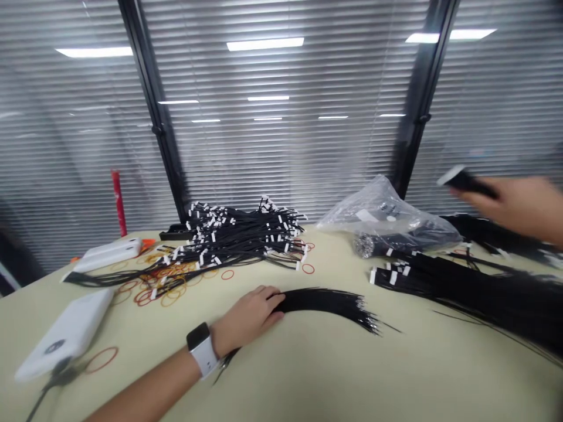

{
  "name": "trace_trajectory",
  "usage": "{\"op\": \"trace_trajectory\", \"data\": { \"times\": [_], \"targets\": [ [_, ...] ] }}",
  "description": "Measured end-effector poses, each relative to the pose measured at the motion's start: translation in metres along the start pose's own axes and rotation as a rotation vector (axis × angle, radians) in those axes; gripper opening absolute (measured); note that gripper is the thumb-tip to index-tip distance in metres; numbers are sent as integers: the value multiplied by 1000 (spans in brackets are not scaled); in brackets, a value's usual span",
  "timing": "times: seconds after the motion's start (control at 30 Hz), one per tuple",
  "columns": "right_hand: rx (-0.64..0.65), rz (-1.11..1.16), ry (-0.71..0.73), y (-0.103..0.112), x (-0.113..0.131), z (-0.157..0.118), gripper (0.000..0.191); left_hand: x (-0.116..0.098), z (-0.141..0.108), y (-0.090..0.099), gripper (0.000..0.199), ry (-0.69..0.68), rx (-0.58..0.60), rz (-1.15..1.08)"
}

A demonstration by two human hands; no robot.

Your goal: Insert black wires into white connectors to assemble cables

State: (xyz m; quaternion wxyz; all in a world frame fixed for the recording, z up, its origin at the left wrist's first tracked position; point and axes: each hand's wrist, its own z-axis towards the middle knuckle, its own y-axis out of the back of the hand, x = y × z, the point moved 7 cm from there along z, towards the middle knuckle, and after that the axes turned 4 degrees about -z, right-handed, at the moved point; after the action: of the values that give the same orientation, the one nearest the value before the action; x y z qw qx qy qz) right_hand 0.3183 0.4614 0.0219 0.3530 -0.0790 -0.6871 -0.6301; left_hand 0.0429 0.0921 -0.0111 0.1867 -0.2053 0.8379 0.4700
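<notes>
Left hand [247,313]: fingers [272,299] open, pressing untagged cable bundle [325,300]; right hand [516,205]: fingers closed, gripping tagged cable [466,183]; tagged heap [237,237] lying behind.

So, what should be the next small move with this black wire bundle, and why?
Probably the right hand should put down the white-tipped black item it holds. The left hand rests on only one end of the black wire bundle, whose tips fan out loose, so a free second hand would likely help.
</notes>
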Motion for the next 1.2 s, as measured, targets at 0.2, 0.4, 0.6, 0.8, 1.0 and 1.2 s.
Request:
{"op": "trace_trajectory", "data": {
  "times": [0.2,0.4,0.6,0.8,1.0,1.2],
  "targets": [
    [359,-81,131,-95,29,-31,12,0,0,1,35,-4,-33,-40],
    [190,-56,154,-62,95,-9,26,5,1,2,34,27,-44,-90],
    [-152,215,237,-27,175,8,40,1,5,11,47,96,-106,-176],
    [-265,517,292,-28,235,11,46,-36,29,9,73,62,-136,-274],
    [-181,536,361,-30,248,6,43,-81,37,-2,50,-168,-12,-218],
    [-12,125,315,-34,203,6,45,-62,19,-8,30,-151,19,-145]
  ]
}}
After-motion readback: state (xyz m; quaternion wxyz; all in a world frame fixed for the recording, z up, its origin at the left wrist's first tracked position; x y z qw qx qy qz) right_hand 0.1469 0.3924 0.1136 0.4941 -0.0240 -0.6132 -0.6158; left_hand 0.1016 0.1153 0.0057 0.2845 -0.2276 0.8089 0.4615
